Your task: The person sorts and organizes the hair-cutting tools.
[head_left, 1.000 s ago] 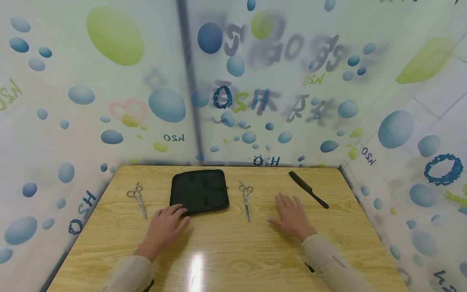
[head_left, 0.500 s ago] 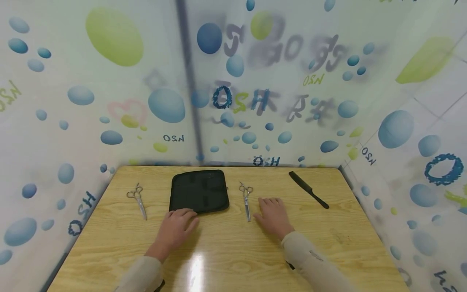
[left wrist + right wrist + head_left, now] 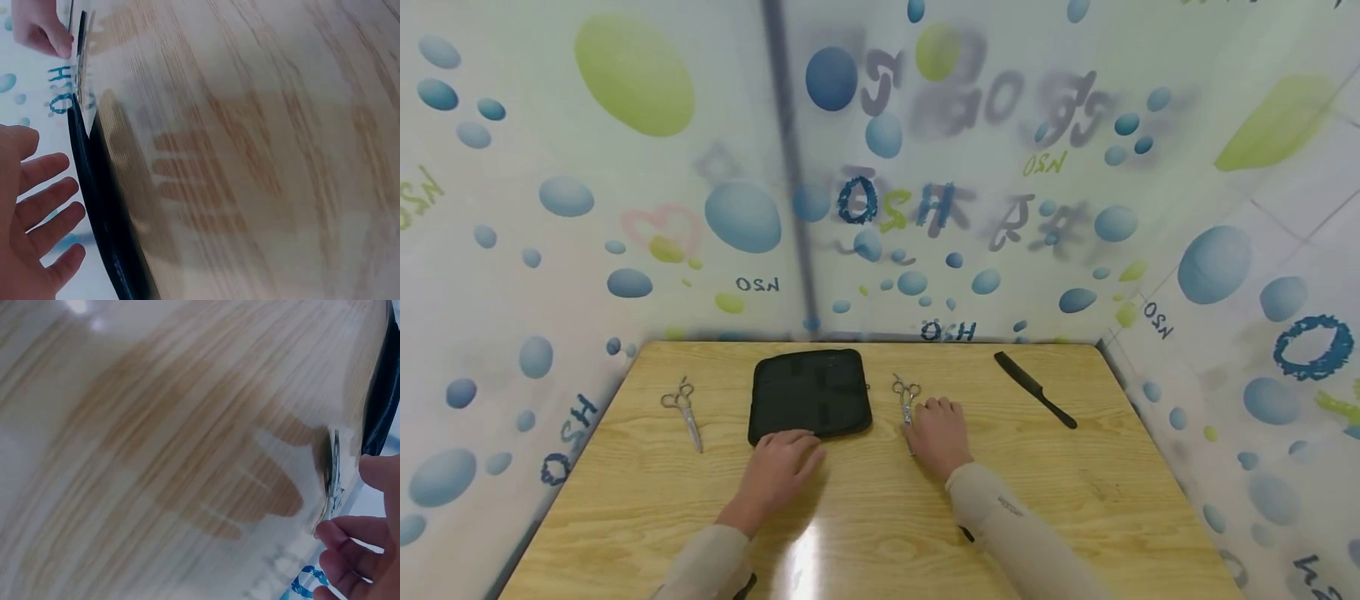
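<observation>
My right hand (image 3: pixel 942 437) is at a pair of silver hairdressing scissors (image 3: pixel 907 412) in the middle of the table, partly covering the blades. In the right wrist view the thumb and bent fingers are apart on either side of these scissors (image 3: pixel 335 469), not closed round them. My left hand (image 3: pixel 777 471) is at the near edge of a flat black case (image 3: pixel 811 393), its fingertips overlapping that edge. The left wrist view has the left fingers (image 3: pixel 50 200) spread and relaxed beside the case (image 3: pixel 100 206), holding nothing; whether they touch it, I cannot tell.
A second pair of silver scissors (image 3: pixel 685 408) lies left of the case. Toward the right, a black handled comb (image 3: pixel 1033 389) lies at a slant. The wooden table (image 3: pixel 880 533) ends against a patterned curtain (image 3: pixel 880 275) at the back and sides.
My right hand has moved left from near the comb to the middle scissors, its fingers bending. The left hand has slid slightly right and nearer along the case's front edge.
</observation>
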A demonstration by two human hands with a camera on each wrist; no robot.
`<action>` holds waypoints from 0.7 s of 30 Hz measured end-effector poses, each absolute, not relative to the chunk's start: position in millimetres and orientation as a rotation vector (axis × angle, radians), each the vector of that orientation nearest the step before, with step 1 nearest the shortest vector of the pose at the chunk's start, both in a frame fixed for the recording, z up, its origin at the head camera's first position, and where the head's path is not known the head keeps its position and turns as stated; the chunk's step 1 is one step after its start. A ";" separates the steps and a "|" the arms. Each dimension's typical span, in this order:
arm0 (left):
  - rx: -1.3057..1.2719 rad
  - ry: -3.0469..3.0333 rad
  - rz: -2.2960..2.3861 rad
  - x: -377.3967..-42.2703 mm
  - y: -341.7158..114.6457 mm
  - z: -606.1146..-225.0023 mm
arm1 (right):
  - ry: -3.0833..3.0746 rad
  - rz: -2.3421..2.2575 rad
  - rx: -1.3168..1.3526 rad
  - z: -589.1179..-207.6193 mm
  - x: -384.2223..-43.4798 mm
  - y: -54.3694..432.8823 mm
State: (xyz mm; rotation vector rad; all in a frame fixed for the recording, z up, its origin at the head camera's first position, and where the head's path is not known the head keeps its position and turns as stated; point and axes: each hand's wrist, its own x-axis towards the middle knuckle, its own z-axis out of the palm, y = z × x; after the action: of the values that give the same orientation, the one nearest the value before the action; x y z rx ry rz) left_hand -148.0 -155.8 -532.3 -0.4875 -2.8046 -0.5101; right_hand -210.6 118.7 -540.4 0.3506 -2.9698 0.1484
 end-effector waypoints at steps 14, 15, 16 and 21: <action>-0.503 -2.832 -0.503 -151.1 -142.4 -527.4 | -3.068 -0.002 0.196 -547.5 -226.7 107.3; -0.501 -2.836 -0.502 -151.1 -142.1 -527.5 | -3.071 -0.011 0.195 -547.6 -227.2 106.7; -0.501 -2.839 -0.500 -151.1 -141.8 -527.6 | -3.072 -0.019 0.193 -547.8 -227.6 106.3; -0.505 -2.850 -0.500 -151.0 -140.0 -528.6 | -3.061 -0.071 0.209 -545.9 -227.5 104.8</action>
State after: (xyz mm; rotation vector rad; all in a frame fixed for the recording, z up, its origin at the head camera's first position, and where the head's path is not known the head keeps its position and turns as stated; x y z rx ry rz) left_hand -151.0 -140.0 -528.6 -0.5054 -2.8504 -0.5003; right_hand -227.5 104.8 -545.9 0.2090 -3.0615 -0.0707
